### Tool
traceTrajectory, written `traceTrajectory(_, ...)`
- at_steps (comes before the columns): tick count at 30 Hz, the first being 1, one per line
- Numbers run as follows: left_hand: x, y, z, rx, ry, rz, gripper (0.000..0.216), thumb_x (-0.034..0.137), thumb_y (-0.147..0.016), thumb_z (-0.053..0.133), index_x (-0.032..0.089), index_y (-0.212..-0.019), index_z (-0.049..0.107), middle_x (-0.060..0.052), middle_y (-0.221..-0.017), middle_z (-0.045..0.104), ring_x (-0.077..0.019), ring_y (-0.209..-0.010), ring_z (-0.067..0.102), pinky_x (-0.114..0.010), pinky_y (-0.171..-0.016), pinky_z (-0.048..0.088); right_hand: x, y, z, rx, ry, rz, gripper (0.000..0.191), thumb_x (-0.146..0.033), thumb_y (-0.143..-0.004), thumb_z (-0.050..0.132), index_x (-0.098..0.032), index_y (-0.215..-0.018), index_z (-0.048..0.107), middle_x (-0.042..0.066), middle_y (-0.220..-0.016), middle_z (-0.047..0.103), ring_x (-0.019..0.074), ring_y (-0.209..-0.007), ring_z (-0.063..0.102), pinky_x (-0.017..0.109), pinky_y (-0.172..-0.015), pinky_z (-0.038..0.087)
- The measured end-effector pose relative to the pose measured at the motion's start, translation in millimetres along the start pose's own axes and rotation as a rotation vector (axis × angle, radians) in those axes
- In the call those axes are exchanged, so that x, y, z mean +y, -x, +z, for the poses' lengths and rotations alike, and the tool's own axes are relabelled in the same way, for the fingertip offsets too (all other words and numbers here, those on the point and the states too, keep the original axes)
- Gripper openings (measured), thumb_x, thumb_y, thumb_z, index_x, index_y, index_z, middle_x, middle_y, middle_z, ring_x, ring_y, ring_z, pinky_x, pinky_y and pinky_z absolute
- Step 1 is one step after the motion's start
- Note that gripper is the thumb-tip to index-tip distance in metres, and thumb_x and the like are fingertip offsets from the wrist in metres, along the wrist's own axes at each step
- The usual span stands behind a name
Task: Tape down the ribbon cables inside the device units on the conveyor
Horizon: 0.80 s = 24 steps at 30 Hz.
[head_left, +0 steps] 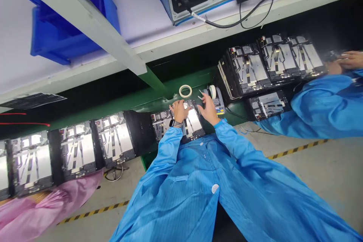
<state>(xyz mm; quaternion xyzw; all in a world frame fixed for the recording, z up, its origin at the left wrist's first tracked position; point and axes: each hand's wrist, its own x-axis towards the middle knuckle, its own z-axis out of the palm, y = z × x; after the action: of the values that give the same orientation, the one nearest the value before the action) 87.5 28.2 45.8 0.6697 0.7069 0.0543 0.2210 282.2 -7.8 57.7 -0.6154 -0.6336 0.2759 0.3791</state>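
One silver-and-black device close against the front of the blue coat. Left hand laid on its upper left part, fingers spread. Right hand just beside, thumb and fingers parted, near the tape dispenser; pale strip at the fingertips, pinched or not impossible to tell. On the computer case, legible lettering: "SUPER". On the dispenser, yellow label, too small to read.

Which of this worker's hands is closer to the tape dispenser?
The right. The right hand is just beside the tape dispenser; the left hand is farther off, by the silver-faced unit.
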Motion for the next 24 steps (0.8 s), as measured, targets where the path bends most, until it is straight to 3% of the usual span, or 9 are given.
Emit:
traceTrajectory(4,-0.4,-8.6,-4.9,-0.056,0.015,-0.018,0.044,0.048,-0.095,0.069,0.030,-0.134,0.062,-0.012,-0.140,0.066,-0.0346,-0.140,0.050,-0.061,-0.127,0.018,0.4,-53.4,21.5,-0.281,0.273,-0.167,0.093,-0.015,-0.089,0.073,-0.020,-0.167,0.023,0.018,-0.137,0.055,0.0371,-0.130,0.055,0.054,-0.109,0.051)
traceTrajectory(9,-3.1,-16.7,-9.1,-0.117,0.024,-0.043,0.044,0.052,-0.092,0.072,0.031,-0.131,0.063,-0.011,-0.139,0.066,-0.0350,-0.138,0.052,-0.061,-0.126,0.018,-0.8,-71.1,23.5,-0.468,0.429,-0.223,0.111,-0.016,-0.086,0.080,-0.023,-0.171,0.010,0.021,-0.138,0.055,0.0413,-0.129,0.056,0.058,-0.106,0.051)
traceTrajectory(14,-6.0,-22.0,-10.0,-0.147,0.033,-0.056,0.047,0.057,-0.088,0.076,0.032,-0.127,0.065,-0.010,-0.139,0.066,-0.0357,-0.137,0.052,-0.060,-0.125,0.021,-4.8,-79.2,21.1,-0.552,0.419,-0.243,0.112,-0.020,-0.086,0.082,-0.022,-0.172,0.009,0.023,-0.142,0.053,0.0416,-0.134,0.053,0.058,-0.109,0.047)
traceTrajectory(19,-8.7,-24.8,-9.5,-0.129,0.057,-0.033,0.046,0.056,-0.086,0.078,0.032,-0.123,0.067,-0.010,-0.138,0.067,-0.0352,-0.137,0.053,-0.059,-0.123,0.025,-4.2,-84.3,19.0,-0.527,0.371,-0.242,0.104,-0.020,-0.087,0.079,-0.021,-0.170,0.016,0.022,-0.143,0.055,0.0393,-0.134,0.054,0.056,-0.111,0.046)
traceTrajectory(22,-8.8,-26.5,-10.9,-0.143,0.055,-0.041,0.046,0.054,-0.085,0.080,0.032,-0.122,0.068,-0.010,-0.137,0.067,-0.0348,-0.136,0.053,-0.057,-0.121,0.027,-1.5,-87.0,14.3,-0.479,0.222,-0.145,0.087,-0.015,-0.091,0.067,-0.019,-0.167,0.024,0.014,-0.125,0.067,0.0303,-0.116,0.065,0.046,-0.104,0.051)
traceTrajectory(24,-8.4,-27.7,-12.5,-0.147,0.053,-0.044,0.046,0.052,-0.083,0.082,0.031,-0.122,0.068,-0.010,-0.137,0.067,-0.0349,-0.136,0.053,-0.057,-0.121,0.028,0.1,-88.3,12.5,-0.541,0.133,-0.052,0.081,-0.011,-0.090,0.063,-0.017,-0.163,0.030,0.006,-0.104,0.072,0.0237,-0.096,0.068,0.036,-0.093,0.054)
